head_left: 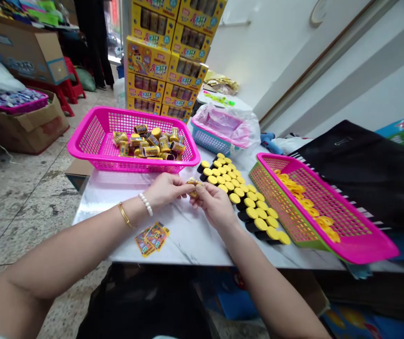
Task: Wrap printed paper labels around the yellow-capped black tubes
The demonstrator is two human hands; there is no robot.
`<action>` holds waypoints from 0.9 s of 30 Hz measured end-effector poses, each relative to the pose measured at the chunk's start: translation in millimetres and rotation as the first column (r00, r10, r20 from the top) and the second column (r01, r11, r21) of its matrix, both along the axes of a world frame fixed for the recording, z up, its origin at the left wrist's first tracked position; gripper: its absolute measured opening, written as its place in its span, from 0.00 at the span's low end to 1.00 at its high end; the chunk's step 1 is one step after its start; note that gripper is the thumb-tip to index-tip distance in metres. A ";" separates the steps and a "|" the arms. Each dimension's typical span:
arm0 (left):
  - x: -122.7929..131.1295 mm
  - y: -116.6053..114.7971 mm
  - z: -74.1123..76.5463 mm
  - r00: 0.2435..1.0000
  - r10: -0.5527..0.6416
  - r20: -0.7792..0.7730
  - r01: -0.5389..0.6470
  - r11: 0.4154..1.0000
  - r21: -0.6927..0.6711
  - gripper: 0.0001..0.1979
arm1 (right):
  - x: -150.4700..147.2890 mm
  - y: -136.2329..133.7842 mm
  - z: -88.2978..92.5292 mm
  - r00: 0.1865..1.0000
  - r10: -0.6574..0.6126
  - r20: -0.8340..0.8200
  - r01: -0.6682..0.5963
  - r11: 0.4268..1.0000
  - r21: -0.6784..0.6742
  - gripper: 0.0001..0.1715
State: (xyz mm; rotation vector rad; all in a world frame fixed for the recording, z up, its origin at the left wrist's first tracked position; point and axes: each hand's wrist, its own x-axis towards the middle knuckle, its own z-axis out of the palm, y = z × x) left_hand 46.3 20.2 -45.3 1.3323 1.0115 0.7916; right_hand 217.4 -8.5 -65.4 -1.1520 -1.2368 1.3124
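Note:
My left hand and my right hand meet over the white marble table, fingers pinched together on a small yellow-capped container held between them. Just right of my hands, several black containers with yellow caps lie in rows on the table. A small stack of printed labels lies near the table's front edge, below my left wrist. Beyond my hands, a pink basket holds several labelled containers.
At the right, a pink basket on a green one holds yellow caps. A blue basket with a pink one in a plastic bag sits behind. Yellow product boxes are stacked at the back; cardboard boxes stand on the floor at left.

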 end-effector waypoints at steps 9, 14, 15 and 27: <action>1.1 -13.0 9.2 0.959 0.276 0.063 -0.281 0.899 0.336 0.16 | -0.2 -6.0 1.4 0.991 -0.132 0.031 0.130 0.989 0.069 0.29; 3.6 -15.6 4.8 0.977 0.207 0.050 -0.212 0.922 0.325 0.12 | -1.2 -10.9 4.8 0.982 -0.128 0.142 0.103 0.980 0.171 0.26; 3.7 -15.6 3.2 0.975 0.216 0.050 -0.220 0.911 0.348 0.11 | -1.6 -11.1 4.9 0.978 -0.138 0.158 0.108 0.977 0.184 0.25; 5.5 -13.9 4.1 0.943 0.269 0.196 -0.312 0.918 0.244 0.13 | -6.3 -13.3 2.0 0.985 -0.155 0.075 0.133 0.960 0.246 0.13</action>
